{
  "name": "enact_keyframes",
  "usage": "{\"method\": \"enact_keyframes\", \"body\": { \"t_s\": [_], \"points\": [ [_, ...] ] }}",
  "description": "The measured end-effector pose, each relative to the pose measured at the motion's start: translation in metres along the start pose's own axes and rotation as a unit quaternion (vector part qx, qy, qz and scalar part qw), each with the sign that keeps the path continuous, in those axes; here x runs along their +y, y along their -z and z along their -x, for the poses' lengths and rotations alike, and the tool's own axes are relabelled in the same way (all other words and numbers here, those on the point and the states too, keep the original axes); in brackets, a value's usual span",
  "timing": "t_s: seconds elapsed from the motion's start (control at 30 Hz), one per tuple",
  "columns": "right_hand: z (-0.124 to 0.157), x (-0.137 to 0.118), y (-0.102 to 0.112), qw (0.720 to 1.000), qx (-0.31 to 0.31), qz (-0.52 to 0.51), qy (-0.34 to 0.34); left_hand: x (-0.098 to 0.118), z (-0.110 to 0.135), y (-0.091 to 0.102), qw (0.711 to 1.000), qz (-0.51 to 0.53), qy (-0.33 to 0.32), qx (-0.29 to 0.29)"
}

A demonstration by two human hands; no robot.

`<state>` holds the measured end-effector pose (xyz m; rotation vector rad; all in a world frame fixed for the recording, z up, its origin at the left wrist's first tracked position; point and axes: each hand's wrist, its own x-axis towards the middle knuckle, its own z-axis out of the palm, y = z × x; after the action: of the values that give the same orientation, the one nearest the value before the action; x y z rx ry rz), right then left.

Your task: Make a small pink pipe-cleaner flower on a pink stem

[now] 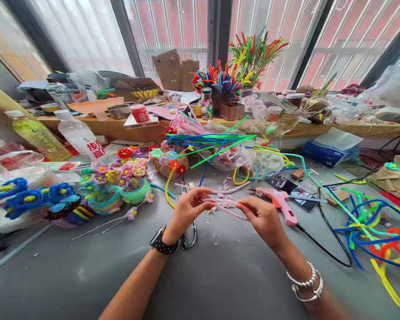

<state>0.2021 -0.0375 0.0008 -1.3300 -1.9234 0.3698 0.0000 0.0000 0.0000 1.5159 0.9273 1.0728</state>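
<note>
My left hand and my right hand meet over the middle of the grey table. Both pinch a thin pale pink pipe cleaner that runs between their fingertips. My left wrist wears a black watch, my right wrist silver bangles. Scissors lie on the table just under my left hand. A pink glue gun lies right behind my right hand, its black cord trailing to the right. Small pink scraps are scattered under the hands.
Finished pipe-cleaner flowers and blue blooms crowd the left. A bundle of coloured pipe cleaners in plastic lies behind. Loose blue, green and yellow ones sprawl right. Two bottles stand at the left, a phone lies behind the gun.
</note>
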Motion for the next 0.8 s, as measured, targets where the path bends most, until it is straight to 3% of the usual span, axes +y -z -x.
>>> {"method": "enact_keyframes", "body": {
  "t_s": [0.27,0.53,0.67,0.8],
  "points": [
    [0.0067,0.0010,-0.0047,0.996,-0.001,0.088,0.008,0.0012,0.0021,-0.0059,0.992,-0.120,-0.027,0.022],
    [0.0070,-0.0041,-0.0055,0.996,-0.008,0.089,-0.009,0.0029,0.0032,-0.0071,0.989,-0.132,-0.040,0.046],
    [0.0049,-0.0041,-0.0029,0.999,-0.013,0.050,-0.010,0.0027,0.0019,-0.0053,0.993,-0.091,-0.012,0.070],
    [0.0017,0.0040,0.0021,0.997,0.061,0.044,0.028,0.0038,-0.0007,0.0019,0.995,0.014,0.029,0.097]
  ]
}}
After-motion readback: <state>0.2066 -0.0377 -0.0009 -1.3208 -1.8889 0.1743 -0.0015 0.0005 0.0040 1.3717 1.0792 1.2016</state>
